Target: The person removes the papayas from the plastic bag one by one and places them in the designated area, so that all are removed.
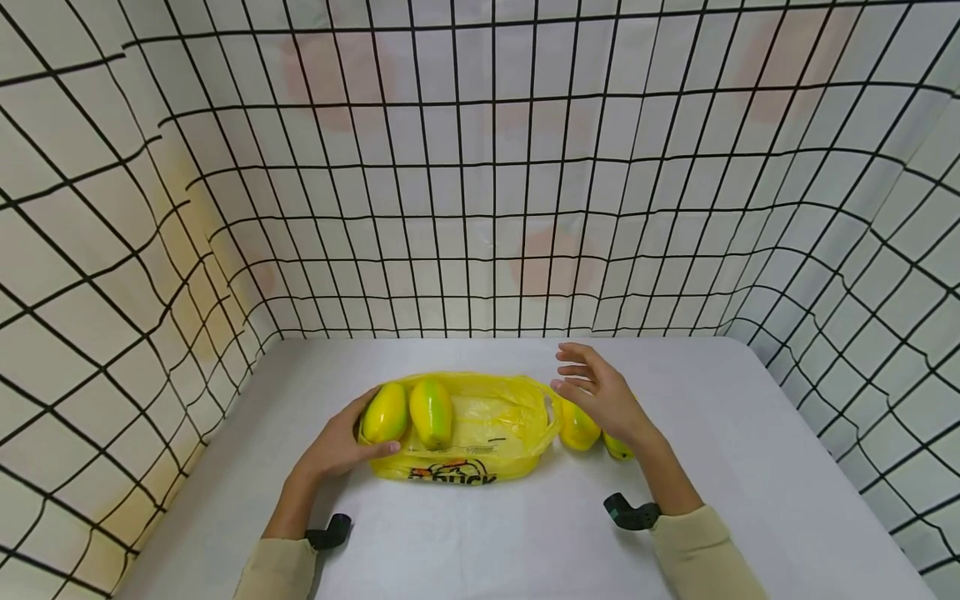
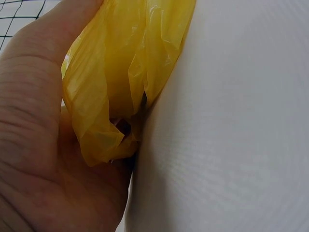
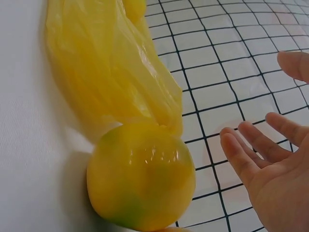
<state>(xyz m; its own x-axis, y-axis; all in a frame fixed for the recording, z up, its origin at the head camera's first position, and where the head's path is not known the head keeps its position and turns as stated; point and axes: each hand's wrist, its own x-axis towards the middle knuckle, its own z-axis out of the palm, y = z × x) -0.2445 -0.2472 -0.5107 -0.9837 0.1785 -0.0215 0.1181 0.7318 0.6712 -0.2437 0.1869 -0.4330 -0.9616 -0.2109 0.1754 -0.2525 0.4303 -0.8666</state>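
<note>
Usefully, the left hand (image 1: 339,443) gripped the yellow plastic bag (image 1: 491,412) by its left end, two inner mangoes (image 1: 432,414) (by shape, probably) within; the right hand (image 1: 606,402), fingers spread, hung near two outer mangoes (image 1: 579,431), best cupped singly.

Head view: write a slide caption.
Left hand holds a yellow plastic bag containing two oval yellow-green fruits; right hand hovers.

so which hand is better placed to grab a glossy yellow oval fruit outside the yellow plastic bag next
Probably the right hand: it holds nothing, close to the glossy yellow oval fruits outside. The left hand grips the yellow plastic bag at its opposite end.
</note>
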